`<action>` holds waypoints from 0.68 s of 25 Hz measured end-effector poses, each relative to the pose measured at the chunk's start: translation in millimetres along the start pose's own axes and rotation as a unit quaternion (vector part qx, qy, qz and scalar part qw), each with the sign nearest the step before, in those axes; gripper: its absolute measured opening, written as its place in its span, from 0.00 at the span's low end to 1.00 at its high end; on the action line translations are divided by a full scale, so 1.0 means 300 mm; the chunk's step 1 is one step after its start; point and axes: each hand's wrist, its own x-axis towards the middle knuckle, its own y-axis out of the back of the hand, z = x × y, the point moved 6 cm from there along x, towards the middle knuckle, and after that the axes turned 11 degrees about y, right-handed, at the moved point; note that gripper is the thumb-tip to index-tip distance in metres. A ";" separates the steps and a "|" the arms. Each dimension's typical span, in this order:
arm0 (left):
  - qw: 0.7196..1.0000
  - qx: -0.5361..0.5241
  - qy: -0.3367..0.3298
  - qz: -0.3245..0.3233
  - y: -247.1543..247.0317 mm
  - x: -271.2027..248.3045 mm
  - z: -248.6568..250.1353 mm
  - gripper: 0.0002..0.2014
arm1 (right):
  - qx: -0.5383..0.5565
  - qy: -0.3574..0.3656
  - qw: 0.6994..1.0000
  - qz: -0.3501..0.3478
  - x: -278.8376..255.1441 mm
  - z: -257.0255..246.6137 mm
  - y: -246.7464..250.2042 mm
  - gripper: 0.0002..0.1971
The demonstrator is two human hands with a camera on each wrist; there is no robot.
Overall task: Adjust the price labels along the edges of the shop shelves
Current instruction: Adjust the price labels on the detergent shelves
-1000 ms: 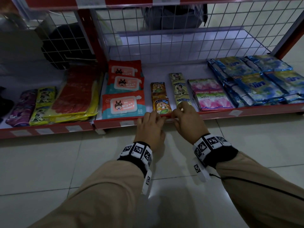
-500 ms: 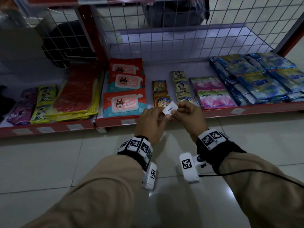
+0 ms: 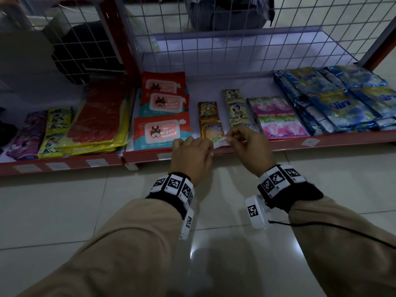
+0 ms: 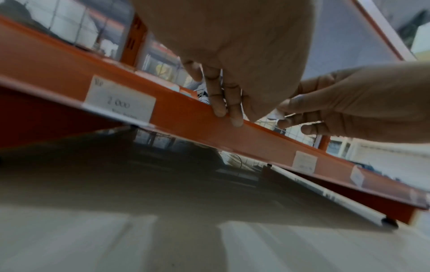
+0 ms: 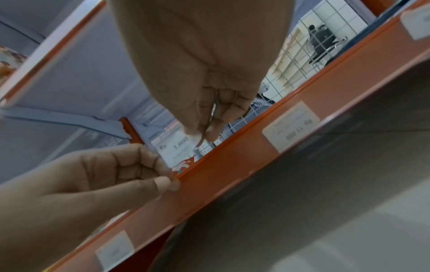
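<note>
The right hand (image 3: 249, 146) pinches a white price label (image 3: 221, 142) in a narrow grip, just above the red shelf edge (image 3: 347, 139), in front of small packets (image 3: 211, 125). The left hand (image 3: 192, 156) pinches the top of that edge, beside the label.

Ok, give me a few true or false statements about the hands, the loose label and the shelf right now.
1. The right hand pinches the loose price label. True.
2. The label is already seated in the red shelf rail. False: it is held at the rail's top edge.
3. The label reads Rp 1.000. True.
4. The wipes packs lie right of the hands. False: they lie left of them.
5. The left hand hangs clear of the rail. False: its fingertips pinch at the rail's top edge.
</note>
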 end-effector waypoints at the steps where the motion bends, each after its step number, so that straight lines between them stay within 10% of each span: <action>1: 1.000 0.008 -0.003 0.007 0.006 0.000 -0.007 0.06 | -0.003 0.007 1.000 0.002 0.001 -0.004 -0.003 0.03; 17: 0.995 0.100 0.018 -0.001 -0.019 -0.008 -0.020 0.14 | -0.173 0.092 0.975 -0.106 -0.025 -0.023 -0.084 0.11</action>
